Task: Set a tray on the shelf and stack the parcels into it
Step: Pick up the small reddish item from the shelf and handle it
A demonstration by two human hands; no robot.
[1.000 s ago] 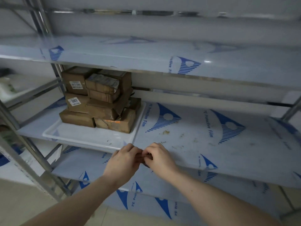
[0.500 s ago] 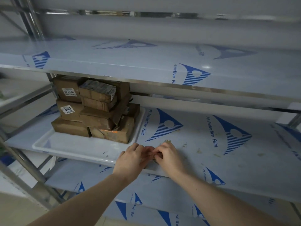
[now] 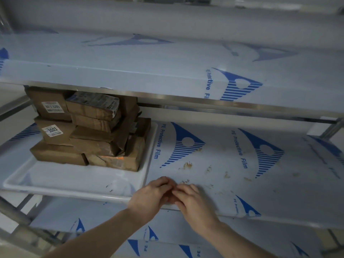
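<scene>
A white tray [image 3: 55, 180] lies on the left part of the middle shelf [image 3: 242, 174]. Several brown parcels [image 3: 89, 127] are stacked in its back half, two with white labels facing me. My left hand [image 3: 150, 196] and my right hand [image 3: 191, 200] meet at the shelf's front edge, just right of the tray's near right corner. Their fingertips touch each other and the fingers are curled. I see no parcel in either hand; whether something small sits between the fingers is hidden.
The upper shelf [image 3: 130, 75] overhangs the parcel stack closely. A lower shelf [image 3: 93, 220] shows beneath my arms. Brown specks [image 3: 188, 165] dot the blue-printed film right of the tray. Metal uprights [image 3: 16, 216] stand at the left.
Both hands have moved together forward onto the shelf's front edge, staying joined. The view has come closer to the shelf and shifted right. Tray and parcels have not moved.
</scene>
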